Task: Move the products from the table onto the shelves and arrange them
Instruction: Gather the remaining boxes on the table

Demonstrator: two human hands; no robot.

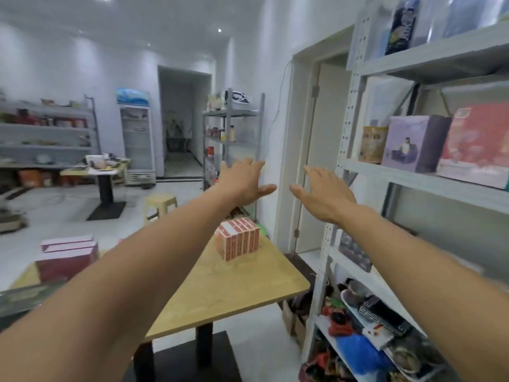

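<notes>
Both hands hold nothing. The left hand [242, 183] and right hand [322, 194] are stretched ahead, palms down and apart, with the fingers [248, 165] spread wide. They hang in the air above the far end of the worktop [248, 285]. Task items: a tight row of red-and-white cartons [238, 239] stands on end near the far edge of the worktop, at 6 o'clock from the left hand. A stack of dark red boxes [66, 257] sits at the near left, at 8 o'clock. Judged step: reaching for the carton row. Advice: bring both hands down, press flat palms on the two end faces and lift the row as one block. The cartons are loose, so uneven pressure would likely let the middle ones drop out. Keep the block level while swinging it to 3 o'clock. The target there is the grey shelf [413, 175], which already carries a gold tin [373, 144], a purple box [416, 144] and a large red box [476, 144], so free width looks short. The shelf below them looks the more open choice. In the way: the perforated shelf upright [347, 150] stands between the worktop and the boards, and the crowded bottom shelf [366, 321] holds mixed goods. A yellow stool [159, 205] stands at 10 o'clock, well apart. A dark flat item [24, 296] at 8 o'clock is too blurred to name.
</notes>
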